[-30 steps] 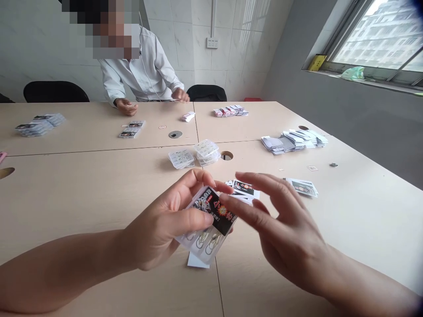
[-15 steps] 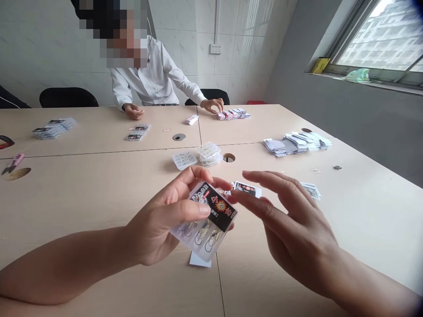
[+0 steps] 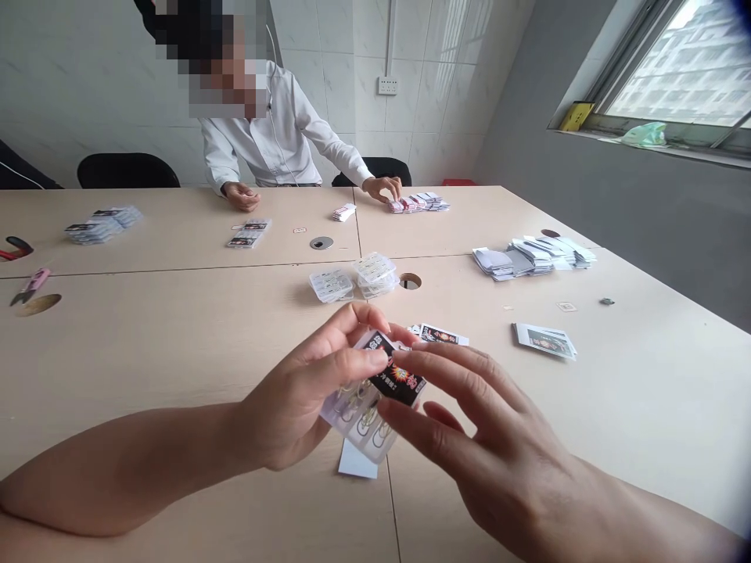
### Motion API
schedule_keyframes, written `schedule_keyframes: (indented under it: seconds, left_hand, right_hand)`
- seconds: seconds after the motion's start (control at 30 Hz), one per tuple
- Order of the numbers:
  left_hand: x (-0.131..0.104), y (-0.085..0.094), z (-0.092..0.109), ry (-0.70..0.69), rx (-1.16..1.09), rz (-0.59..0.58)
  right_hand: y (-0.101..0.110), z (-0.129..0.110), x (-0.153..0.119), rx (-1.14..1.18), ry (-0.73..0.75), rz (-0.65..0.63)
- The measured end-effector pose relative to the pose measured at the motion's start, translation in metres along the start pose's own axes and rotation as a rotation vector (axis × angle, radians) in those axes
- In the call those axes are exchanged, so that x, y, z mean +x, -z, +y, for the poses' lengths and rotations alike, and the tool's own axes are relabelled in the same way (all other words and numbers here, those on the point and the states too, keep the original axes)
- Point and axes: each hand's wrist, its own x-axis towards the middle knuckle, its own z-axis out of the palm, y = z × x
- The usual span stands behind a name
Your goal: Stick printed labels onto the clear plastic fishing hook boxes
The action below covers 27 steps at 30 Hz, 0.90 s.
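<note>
A clear plastic box of fishing hooks point(image 3: 364, 426) with a black printed label point(image 3: 396, 374) is held tilted above the table. My left hand point(image 3: 310, 383) is closed around its left side, thumb on top of the label. Spread fingers of my right hand point(image 3: 486, 422) rest on the box's face and label, and its thumb is partly hidden by them. Below the box lies a white card point(image 3: 357, 460). Printed cards point(image 3: 444, 335) show just behind my hands, partly covered.
Clear hook boxes point(image 3: 375, 270) are stacked mid-table. Folded white cards point(image 3: 533, 258) and a small pile of printed cards point(image 3: 545, 341) lie to the right. Pink-handled cutters point(image 3: 32, 285) lie at left. Across the table, a person in a white shirt point(image 3: 285, 129) touches a row of packets point(image 3: 419, 202).
My right hand has moved left and down, and its fingers now lie over the box's label. The left hand keeps its hold on the box.
</note>
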Motion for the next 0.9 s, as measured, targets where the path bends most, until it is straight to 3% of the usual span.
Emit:
schedule_keyframes:
  seconds: [0.2,0.37,0.47,0.67,0.77,0.9]
  left_hand:
    - [0.006,-0.003,-0.018,0.184,0.064,0.043]
    - [0.015,0.002,-0.019,0.169,0.137,0.151]
    - [0.018,0.021,-0.014,0.087,0.164,0.304]
    - [0.001,0.084,-0.005,-0.064,0.300,0.651]
    - [-0.014,0.102,-0.003,-0.072,0.404,0.715]
    - [-0.030,0.113,-0.003,-0.082,0.605,0.712]
  right_hand:
    - [0.004,-0.005,0.004,-0.044,0.015,0.116]
    - [0.013,-0.010,0.006,-0.096,0.043,0.106]
    - [0.015,-0.014,0.006,-0.122,0.046,0.085]
    - [0.008,-0.015,0.006,-0.101,0.046,0.091]
    - [0.001,-0.011,0.003,-0.077,0.071,0.075]
    - [-0.007,-0.006,-0.001,-0.071,0.073,0.008]
